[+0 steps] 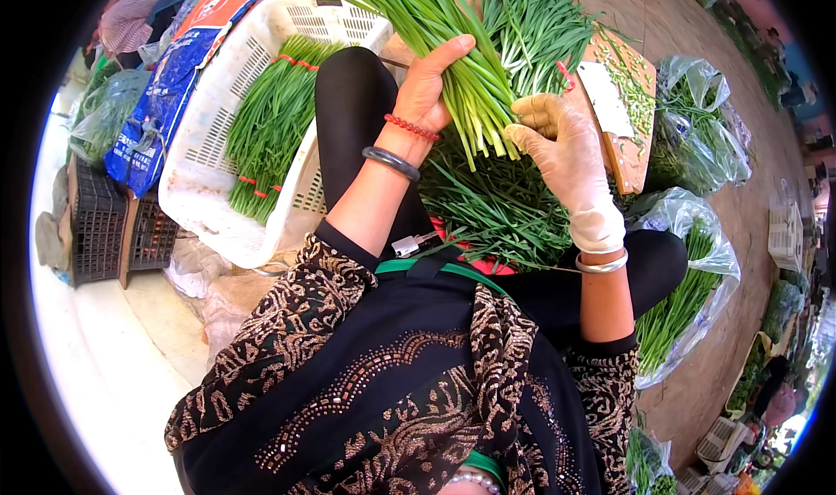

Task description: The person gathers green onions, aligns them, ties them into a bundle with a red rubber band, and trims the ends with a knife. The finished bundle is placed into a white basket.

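My left hand [424, 90], bare, with a red bead bracelet and a dark bangle at the wrist, grips a bunch of garlic chives [464, 70]. The pale cut ends point down towards me, and the leaves run up past the top edge. My right hand [555, 142] wears a thin whitish glove. Its thumb and curled fingers are at the side of the stalk ends; whether they pinch a stalk I cannot tell. Below both hands a heap of loose green leaves [496, 201] lies between my legs. More loose chives [532, 31] lie beyond my right hand.
To the left, a white plastic crate [196, 162] holds chive bundles [281, 123] tied with red bands. A cleaver [604, 96] lies on a wooden board [643, 149] with chopped bits. Plastic bags of greens [702, 123] stand at right. A blue printed sack [170, 90] leans behind the crate.
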